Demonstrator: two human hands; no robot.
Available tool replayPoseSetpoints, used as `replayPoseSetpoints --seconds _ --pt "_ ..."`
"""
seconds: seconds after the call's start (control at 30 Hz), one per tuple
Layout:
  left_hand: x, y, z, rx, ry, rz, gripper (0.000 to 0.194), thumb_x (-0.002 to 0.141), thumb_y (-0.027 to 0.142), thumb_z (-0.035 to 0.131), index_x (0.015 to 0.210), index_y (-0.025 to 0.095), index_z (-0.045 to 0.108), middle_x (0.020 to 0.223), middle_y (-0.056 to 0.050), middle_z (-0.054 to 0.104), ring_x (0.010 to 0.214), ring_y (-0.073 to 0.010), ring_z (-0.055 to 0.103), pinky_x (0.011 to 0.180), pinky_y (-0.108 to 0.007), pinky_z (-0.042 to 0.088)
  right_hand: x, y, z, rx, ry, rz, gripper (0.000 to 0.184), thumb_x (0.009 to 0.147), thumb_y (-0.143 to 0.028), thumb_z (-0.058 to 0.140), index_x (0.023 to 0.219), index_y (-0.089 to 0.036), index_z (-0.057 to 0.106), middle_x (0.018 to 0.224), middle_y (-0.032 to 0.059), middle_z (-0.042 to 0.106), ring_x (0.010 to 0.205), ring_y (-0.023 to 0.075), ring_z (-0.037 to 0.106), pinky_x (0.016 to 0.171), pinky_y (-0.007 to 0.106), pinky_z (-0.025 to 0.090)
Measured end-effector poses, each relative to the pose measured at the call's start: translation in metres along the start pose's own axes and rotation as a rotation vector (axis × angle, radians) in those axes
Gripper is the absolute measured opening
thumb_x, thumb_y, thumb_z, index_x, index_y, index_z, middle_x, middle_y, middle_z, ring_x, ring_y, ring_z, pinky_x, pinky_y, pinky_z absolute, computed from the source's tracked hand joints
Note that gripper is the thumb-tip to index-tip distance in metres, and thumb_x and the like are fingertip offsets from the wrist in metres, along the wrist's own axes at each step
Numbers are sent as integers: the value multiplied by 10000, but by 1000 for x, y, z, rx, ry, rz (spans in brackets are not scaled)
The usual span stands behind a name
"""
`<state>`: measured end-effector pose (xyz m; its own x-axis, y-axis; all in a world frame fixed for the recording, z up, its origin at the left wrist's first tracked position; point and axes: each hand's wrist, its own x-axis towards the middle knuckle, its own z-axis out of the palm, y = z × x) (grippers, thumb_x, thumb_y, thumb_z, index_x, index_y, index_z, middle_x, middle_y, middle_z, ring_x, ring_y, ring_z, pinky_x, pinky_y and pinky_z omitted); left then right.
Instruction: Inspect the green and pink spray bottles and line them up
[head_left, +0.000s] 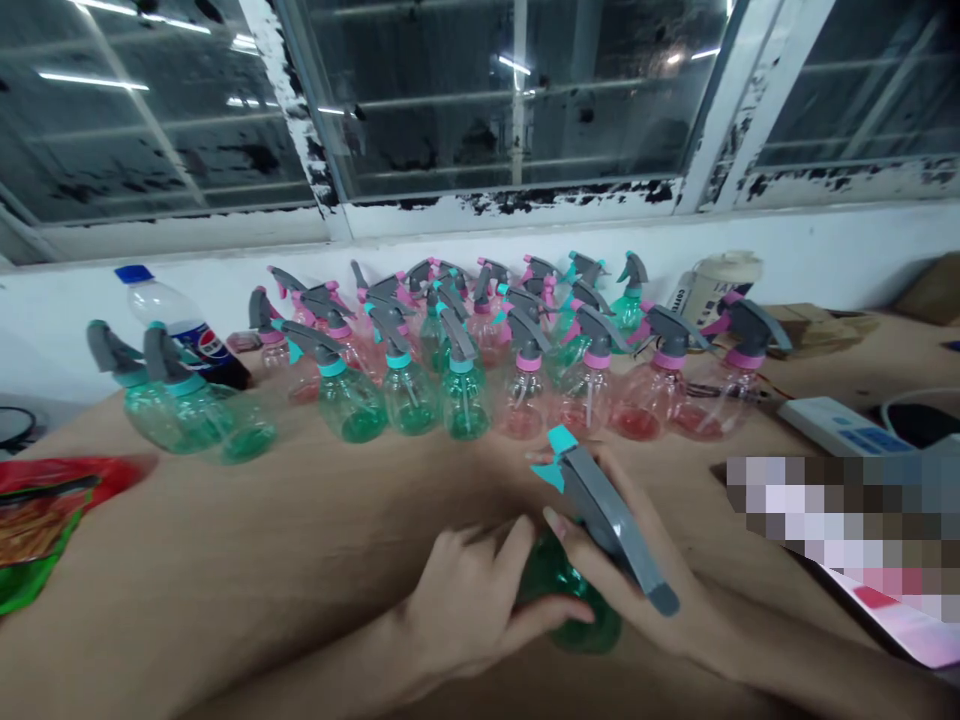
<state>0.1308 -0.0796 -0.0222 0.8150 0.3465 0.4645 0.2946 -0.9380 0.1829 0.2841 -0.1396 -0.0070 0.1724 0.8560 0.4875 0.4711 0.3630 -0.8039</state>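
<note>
Green bottle [604, 632] in front of the bottle row [466, 415], where sprayers [456, 333] look fitted.
Left fingers [516, 550] grip its body, right fingers [589, 560] its sprayer [611, 515]; whether that is tightened I cannot tell.

Left grip [469, 590] and right grip [616, 582] curl close together.

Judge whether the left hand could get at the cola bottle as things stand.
Probably not directly: the left hand holds the green sprayer, and other green bottles stand partly in front of the cola bottle.
</note>
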Motion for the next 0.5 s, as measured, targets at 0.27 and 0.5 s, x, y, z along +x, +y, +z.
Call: replayPoseSetpoints --seconds 0.27,0.5 --pt "-20 -64 21 189 -41 -192 232 922 307 426 1029 150 560 986 -111 637 929 -267 586 810 -462 463 13 11 0 1 -61 -80 325 746 -132 514 1019 -291 438 770 -45 552 667 130 566 632 266 484" --pt "-23 -70 29 204 -171 -187 394 868 319 527 1219 144 499 1317 -139 487 1199 -293 456 953 -495 399 29 19 -14 -10 -107 3 175 746 -212 496 891 -276 423 566 -61 477 440 130 472 425 268 422"
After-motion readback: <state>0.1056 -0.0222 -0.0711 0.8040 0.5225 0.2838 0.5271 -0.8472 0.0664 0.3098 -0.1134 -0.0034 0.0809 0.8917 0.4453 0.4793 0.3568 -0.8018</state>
